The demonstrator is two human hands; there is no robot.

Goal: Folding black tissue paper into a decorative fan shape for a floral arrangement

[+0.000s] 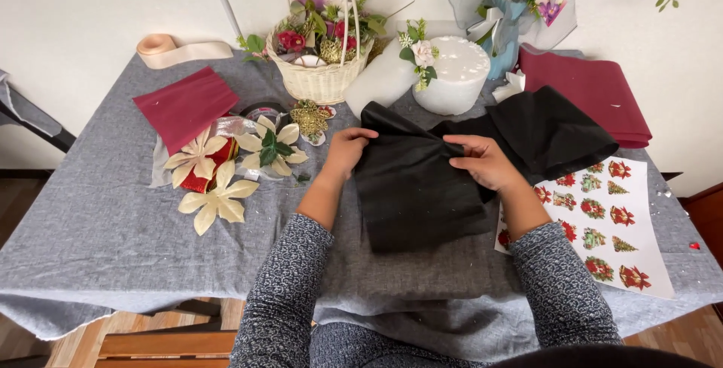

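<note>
**Ana:** Black cloth (422, 187). That is what both hands are on. Where does it lie?

**Ben:** In the middle of the surface (98, 225), which has a gray cover on it. The cloth is bunched up in the middle like a bow. One part spreads toward the person, and the other part goes off to the right.

**Ana:** What are the hands doing?

**Ben:** The left hand (348, 149) pinches the bunched part from the left side. The right hand (482, 161) grips it from the right side. Both are closed on the cloth, with fingers curled over the folds.

**Ana:** What is near the left hand?

**Ben:** Big cream paper flowers (226, 164), lying flat, with a bit of red and shiny stuff under them. Behind them is a folded dark red sheet (184, 104). A roll of peach ribbon (162, 48) sits at the far edge.

**Ana:** And at the back?

**Ben:** A pale woven basket (320, 78) full of flowers. Next to it is a white round foam block (456, 74) with a small flower bunch leaning on it.

**Ana:** And on the right?

**Ben:** A white sheet of little red and green pictures (610, 217), just beside the right arm. The cloth covers its corner. Another dark red sheet (591, 93) lies behind the cloth.
</note>
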